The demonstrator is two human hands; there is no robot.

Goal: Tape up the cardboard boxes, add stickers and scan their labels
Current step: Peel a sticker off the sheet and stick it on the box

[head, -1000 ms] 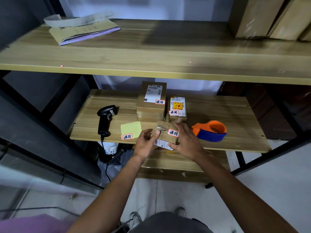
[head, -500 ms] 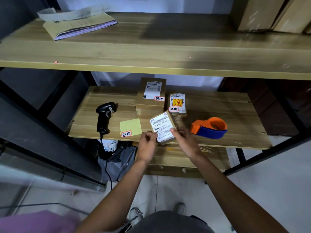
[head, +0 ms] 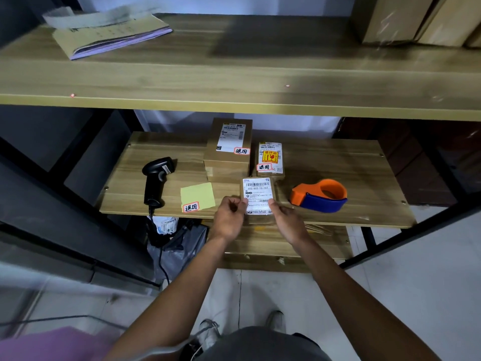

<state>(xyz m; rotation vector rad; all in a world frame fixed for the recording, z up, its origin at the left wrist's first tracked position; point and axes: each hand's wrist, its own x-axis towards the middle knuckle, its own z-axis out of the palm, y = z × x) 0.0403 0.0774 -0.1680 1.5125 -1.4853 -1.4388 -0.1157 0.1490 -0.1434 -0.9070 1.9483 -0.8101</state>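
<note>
A small cardboard box (head: pixel 257 195) is held at the front edge of the lower shelf (head: pixel 351 173), its white barcode label turned up toward the camera. The left grip (head: pixel 229 217) is closed on the box's left edge, with the fingers curled inward. The right grip (head: pixel 287 220) is closed on the right edge, with the thumb laid against the side of the label. Whether the box rests on the shelf or is lifted just above it cannot be told.

Just behind it, two more boxes are seen side by side: a larger box (head: pixel 229 149) and a narrower box (head: pixel 270 160), each marked with a red-bordered sticker. To the left, a yellow sheet (head: pixel 197 195) carrying one sticker (head: pixel 190 207) lies flat, and beyond that a black scanner (head: pixel 156 178) is laid down. To the right, an orange and blue tape dispenser (head: pixel 320 195) is placed, apart from the held box.
</note>
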